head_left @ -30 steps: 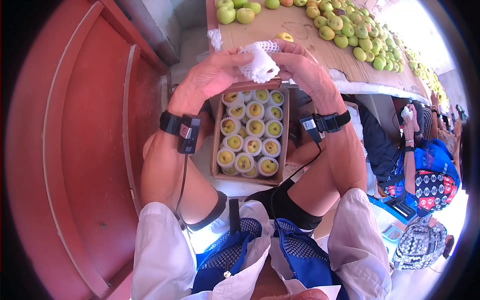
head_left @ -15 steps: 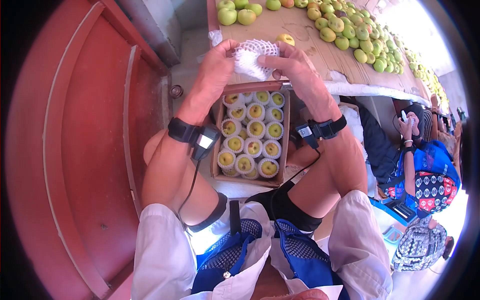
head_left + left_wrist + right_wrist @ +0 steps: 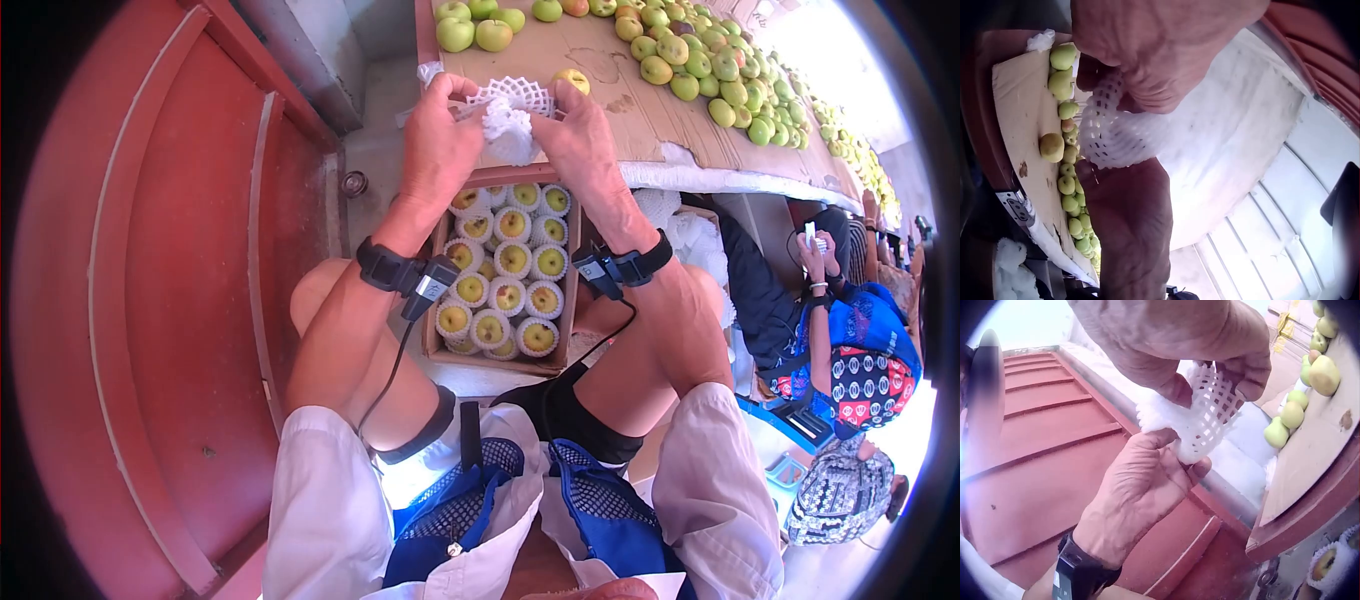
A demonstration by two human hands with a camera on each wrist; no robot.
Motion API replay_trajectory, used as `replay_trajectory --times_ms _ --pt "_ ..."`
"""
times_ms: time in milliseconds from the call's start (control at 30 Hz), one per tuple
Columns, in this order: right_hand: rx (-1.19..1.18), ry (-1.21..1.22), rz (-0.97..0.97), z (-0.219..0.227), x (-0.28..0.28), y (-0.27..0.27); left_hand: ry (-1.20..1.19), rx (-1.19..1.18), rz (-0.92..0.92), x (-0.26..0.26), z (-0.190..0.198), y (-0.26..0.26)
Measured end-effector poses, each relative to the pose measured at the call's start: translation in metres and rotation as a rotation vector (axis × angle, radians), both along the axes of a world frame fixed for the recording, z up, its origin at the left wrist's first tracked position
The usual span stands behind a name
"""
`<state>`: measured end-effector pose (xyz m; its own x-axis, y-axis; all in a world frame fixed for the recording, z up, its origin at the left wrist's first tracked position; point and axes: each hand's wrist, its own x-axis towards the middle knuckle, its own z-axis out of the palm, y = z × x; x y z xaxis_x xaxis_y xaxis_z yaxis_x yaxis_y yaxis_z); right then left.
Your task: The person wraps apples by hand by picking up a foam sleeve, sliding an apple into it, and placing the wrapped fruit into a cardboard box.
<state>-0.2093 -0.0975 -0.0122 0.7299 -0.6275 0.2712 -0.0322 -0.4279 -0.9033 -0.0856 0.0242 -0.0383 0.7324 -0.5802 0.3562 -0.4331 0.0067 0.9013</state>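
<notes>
Both hands hold a white foam net sleeve [image 3: 512, 120] above the near edge of the table. My left hand [image 3: 440, 150] pinches one side of it between thumb and fingers. My right hand [image 3: 582, 145] pinches the opposite side. The sleeve's netted rim is spread, and its lower part is bunched between the thumbs. In the right wrist view the open mesh of the sleeve [image 3: 1207, 415] shows between the fingertips, with no fruit visible inside. Below the hands stands a cardboard box [image 3: 430, 338] of apples [image 3: 513, 258], each in a foam net.
Cardboard [image 3: 690, 135] covers the table, bearing a lone yellow apple [image 3: 571, 82], several green apples [image 3: 456, 34] and a large apple pile [image 3: 735, 75]. More white foam nets [image 3: 695, 240] lie right of the box. A red panelled door [image 3: 190, 300] stands left. Another person [image 3: 860, 330] sits at right.
The sleeve has gone from bunched to spread at its rim, its lower part gathered between the thumbs. Both hands have turned around it, and the wrists have come closer together.
</notes>
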Motion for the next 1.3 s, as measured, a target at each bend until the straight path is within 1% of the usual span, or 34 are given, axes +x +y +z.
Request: replay_trajectory --times_ms 33,67,133,233,333,433,567,633,667,733,833,933,967,1133,1233,1267,1300 --pt "0.083 -0.064 0.025 -0.010 0.004 -0.005 -0.005 0.004 -0.001 -0.001 0.002 0.001" --pt "0.167 -0.128 0.049 -0.011 0.006 -0.005 0.007 -0.046 -0.028 0.001 -0.001 -0.001" --pt "0.182 -0.105 -0.020 -0.011 0.006 -0.008 0.030 -0.144 -0.087 0.006 -0.010 -0.006" --pt "0.163 -0.063 -0.113 -0.009 0.005 -0.012 0.290 -0.115 -0.243 0.000 0.003 0.002" --pt "0.157 -0.077 -0.153 -0.008 0.004 -0.012 0.559 -0.204 -0.359 -0.002 0.004 0.004" --pt "0.154 -0.086 -0.183 -0.008 0.005 -0.013 0.755 -0.237 -0.483 -0.004 0.007 0.005" --pt "0.171 -0.064 -0.228 -0.011 0.008 -0.017 0.840 -0.183 -0.625 -0.013 0.020 0.014" --pt "0.209 -0.133 -0.193 -0.012 0.009 -0.016 0.912 -0.189 -0.677 -0.022 0.029 0.015" --pt "0.227 -0.167 -0.176 -0.012 0.009 -0.015 0.864 -0.198 -0.638 -0.021 0.023 0.011" --pt "0.229 -0.169 -0.202 -0.010 0.009 -0.010 0.766 -0.216 -0.560 -0.017 0.005 0.001" --pt "0.208 -0.144 -0.225 -0.011 0.009 -0.010 0.713 -0.223 -0.504 -0.022 0.007 0.001" --pt "0.197 -0.139 -0.244 -0.009 0.010 -0.006 0.685 -0.212 -0.434 -0.019 0.000 -0.001" --pt "0.197 -0.143 -0.251 -0.009 0.011 -0.004 0.657 -0.204 -0.391 -0.018 -0.001 -0.002" --pt "0.181 -0.009 -0.239 -0.011 0.009 -0.005 0.498 -0.149 -0.162 -0.018 0.000 -0.004" --pt "0.217 0.058 -0.217 -0.002 0.007 0.002 0.499 -0.075 -0.057 -0.021 0.007 -0.005" --pt "0.230 0.083 -0.211 0.001 0.005 0.005 0.467 -0.069 -0.059 -0.019 0.003 -0.005" --pt "0.221 0.022 -0.199 -0.001 0.005 0.007 0.434 -0.064 -0.061 -0.014 -0.003 -0.006"
